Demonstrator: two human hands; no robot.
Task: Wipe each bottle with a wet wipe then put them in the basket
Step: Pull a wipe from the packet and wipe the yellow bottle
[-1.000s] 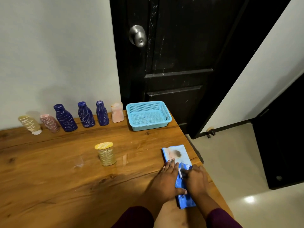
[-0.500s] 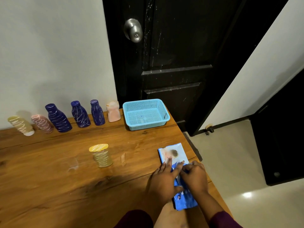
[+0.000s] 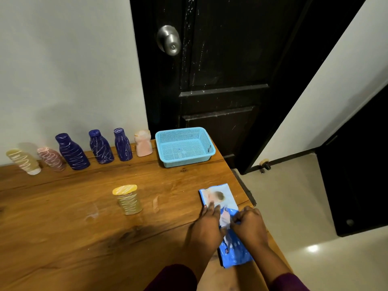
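A blue wet wipe pack (image 3: 222, 198) lies near the table's right edge. My left hand (image 3: 206, 227) presses flat on its left side. My right hand (image 3: 249, 225) pinches something at the pack's middle, fingers closed; whether it is a flap or a wipe I cannot tell. A gold bottle with a yellow cap (image 3: 128, 199) stands alone mid-table. Against the wall stand several bottles: a gold one (image 3: 24, 161), a pink one (image 3: 51, 158), three dark blue ones (image 3: 72, 152) and a pale pink one (image 3: 143, 143). The light blue basket (image 3: 206, 141) sits at the back right, with nothing in it.
The wooden table (image 3: 63, 238) ends just right of the pack, with tiled floor (image 3: 294, 206) below. A black door (image 3: 220, 70) with a metal knob (image 3: 169, 40) stands behind the basket.
The view has tilted slightly. My right hand has shifted up along the pack and closed its fingers at the middle; my left hand stays pressed on the pack.
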